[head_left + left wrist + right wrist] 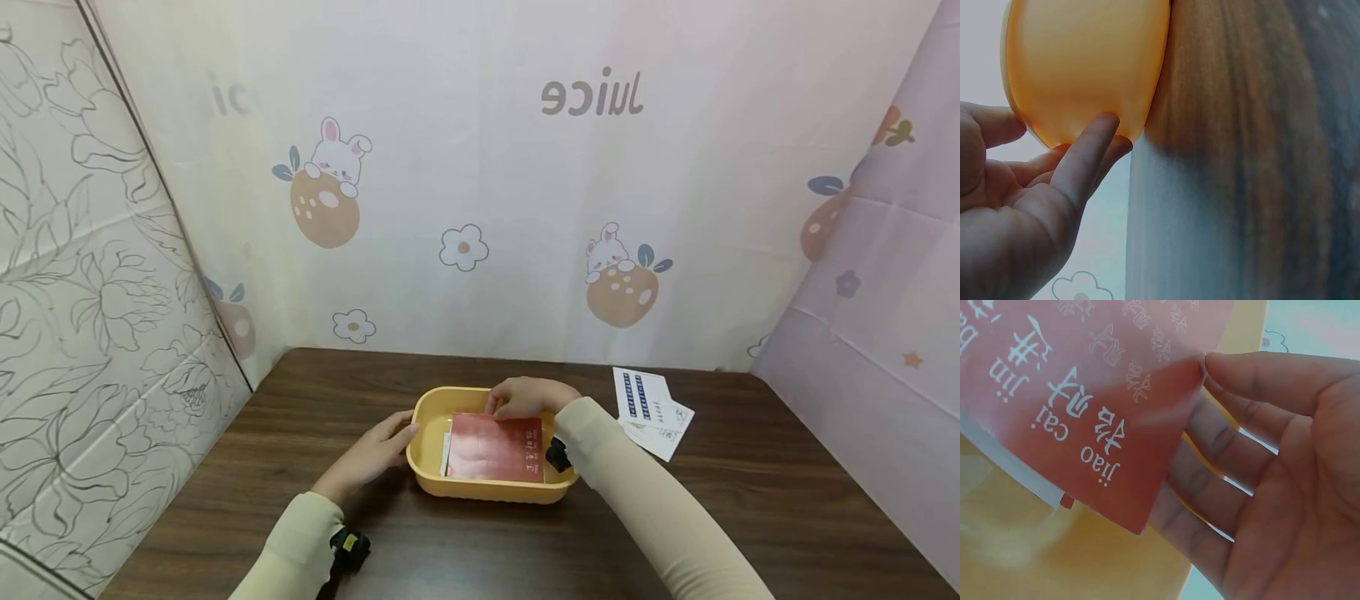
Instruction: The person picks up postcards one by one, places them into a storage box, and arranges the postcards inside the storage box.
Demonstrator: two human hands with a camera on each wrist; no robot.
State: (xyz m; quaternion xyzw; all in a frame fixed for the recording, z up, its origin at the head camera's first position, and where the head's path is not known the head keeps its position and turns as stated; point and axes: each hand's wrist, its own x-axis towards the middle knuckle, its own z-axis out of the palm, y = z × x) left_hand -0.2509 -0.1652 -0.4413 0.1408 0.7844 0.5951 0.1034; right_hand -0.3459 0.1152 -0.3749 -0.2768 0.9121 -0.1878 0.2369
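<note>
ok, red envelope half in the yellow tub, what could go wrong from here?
1. The right hand pinches only a corner of the red envelope, so it may slip or crease.
2. The left hand just rests open fingers on the yellow tub wall; the tub could slide on the smooth table.
3. White sheets under the envelope could get dragged along.

Head view: bright, even, diffuse light; no hard shadows. Soft glare patch on dark table at near edge. Faint shadow beneath yellow tub and under forearms. Wide-angle bending at frame edges; wall seams curve. Focus sharp throughout.

Left wrist view: dimmer, bluish cast; whole frame soft, wood grain smeared. Tub wall translucent, glowing orange. Dark shadow on table just beside tub.

Right wrist view: washed-out, hazy, low contrast; close-range blur. Pale sheen band across red packet; lettering legible.
</note>
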